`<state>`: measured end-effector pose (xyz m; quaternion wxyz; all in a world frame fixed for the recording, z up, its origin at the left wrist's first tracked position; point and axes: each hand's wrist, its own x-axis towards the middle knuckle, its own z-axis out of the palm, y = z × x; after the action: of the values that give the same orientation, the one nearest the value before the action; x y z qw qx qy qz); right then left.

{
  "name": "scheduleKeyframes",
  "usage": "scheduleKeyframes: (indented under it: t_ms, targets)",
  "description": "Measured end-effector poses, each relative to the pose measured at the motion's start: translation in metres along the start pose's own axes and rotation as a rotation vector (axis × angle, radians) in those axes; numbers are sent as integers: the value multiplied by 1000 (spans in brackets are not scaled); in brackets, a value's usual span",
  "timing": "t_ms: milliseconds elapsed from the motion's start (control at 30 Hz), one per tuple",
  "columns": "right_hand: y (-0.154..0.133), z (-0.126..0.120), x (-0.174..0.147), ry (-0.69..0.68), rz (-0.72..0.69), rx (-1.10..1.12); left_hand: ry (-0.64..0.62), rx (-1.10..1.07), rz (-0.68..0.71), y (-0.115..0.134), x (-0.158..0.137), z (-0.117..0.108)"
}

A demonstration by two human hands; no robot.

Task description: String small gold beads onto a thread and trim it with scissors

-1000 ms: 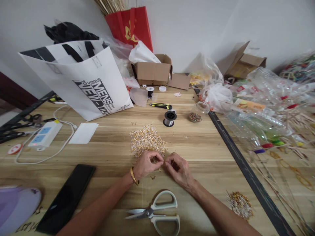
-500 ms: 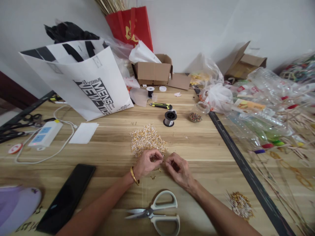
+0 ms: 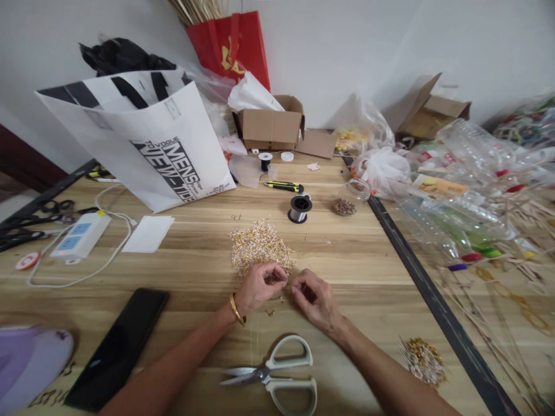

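Left hand (image 3: 255,289), right hand (image 3: 321,303), pinched fingertips now slightly farther apart

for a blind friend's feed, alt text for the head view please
A left hand and right hand, both pinched, nearly meet by the near edge of a heap of small gold and white pieces on a table; anything held is too small to see. Scissors lie nearer the viewer, a phone to the left. Beyond stand a spool and, further left, a white bag.

A craft workroom, it seems: wire spool (image 3: 298,215), utility knife (image 3: 282,186), scissors (image 3: 261,375), heaped gold-and-white trinket pieces (image 3: 260,245) (and plastic bottles (image 3: 472,147) galore).
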<state>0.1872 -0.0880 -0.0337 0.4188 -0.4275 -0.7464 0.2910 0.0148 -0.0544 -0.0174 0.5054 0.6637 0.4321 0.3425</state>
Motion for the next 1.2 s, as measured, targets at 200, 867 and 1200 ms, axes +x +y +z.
scheduleKeyframes:
  t_ms: [200,867,1200]
  targets:
    - [0,0,0,-8,11,15,1,0,8,-2,0,1]
    - [-2,-1,1,1,15,1,-18,-26,-12,-1,0,0]
    - [1,0,0,4,15,19,-47,-112,-42,-2,0,-1]
